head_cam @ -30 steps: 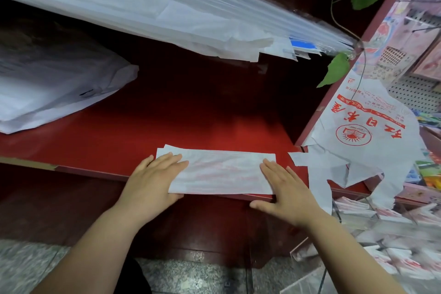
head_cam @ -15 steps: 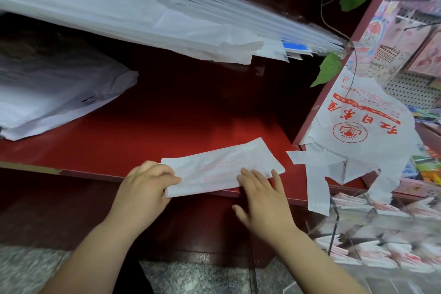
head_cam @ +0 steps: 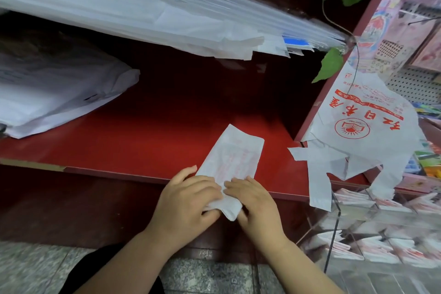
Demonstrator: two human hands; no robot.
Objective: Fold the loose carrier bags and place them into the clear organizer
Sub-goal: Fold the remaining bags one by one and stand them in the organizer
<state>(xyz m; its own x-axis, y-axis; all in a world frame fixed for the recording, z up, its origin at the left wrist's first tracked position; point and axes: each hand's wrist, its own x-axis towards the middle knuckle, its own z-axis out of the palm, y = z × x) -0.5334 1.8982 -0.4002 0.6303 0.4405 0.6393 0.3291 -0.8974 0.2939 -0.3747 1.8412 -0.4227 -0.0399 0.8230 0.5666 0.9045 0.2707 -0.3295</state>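
Note:
A white carrier bag folded into a long strip lies on the red shelf, pointing away from me, its near end hanging over the shelf's front edge. My left hand grips that near end from the left, fingers curled round it. From the right, my right hand pinches the same end. Loose white bags with red print hang over the shelf's right end. The clear organizer stands at the lower right with several folded bags inside.
A thick stack of white plastic bags lies on the shelf above. Another pile of white bags sits at the left of the red shelf. Green leaves hang by the red upright at the right. Grey stone floor is below.
The folded strip has turned from lying along the shelf edge to pointing away from me. Both hands have come together at its near end and taken hold of it.

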